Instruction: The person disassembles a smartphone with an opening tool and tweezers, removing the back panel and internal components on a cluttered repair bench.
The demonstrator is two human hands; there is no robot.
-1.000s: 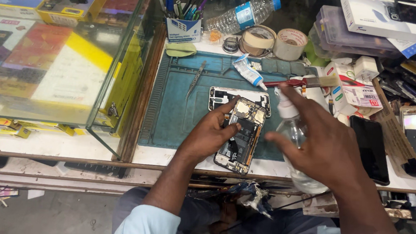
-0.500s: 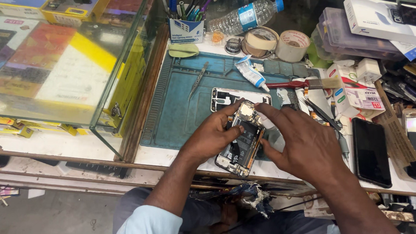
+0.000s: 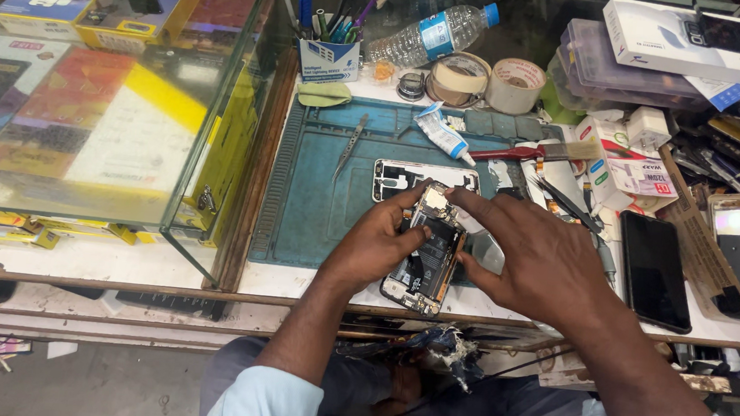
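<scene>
An opened phone (image 3: 426, 258) with its insides showing lies tilted at the near edge of a blue work mat (image 3: 317, 204). My left hand (image 3: 374, 245) grips its left side, thumb on the inner parts. My right hand (image 3: 544, 259) reaches in from the right, its index fingertip on the phone's top edge and its thumb at the right edge. A white back cover (image 3: 408, 176) lies on the mat just beyond the phone.
Tweezers (image 3: 348, 145), a small tube (image 3: 438, 130) and a red-handled brush (image 3: 524, 151) lie on the mat. Behind it are tape rolls (image 3: 461, 76), a water bottle (image 3: 428, 32) and a pen holder (image 3: 329, 55). A black phone (image 3: 654, 267) lies right; a glass display case (image 3: 89, 89) stands left.
One second ago my right hand held a small clear bottle above the phone. The bottle is gone from the hand, which has come down onto the phone. My left hand stayed put.
</scene>
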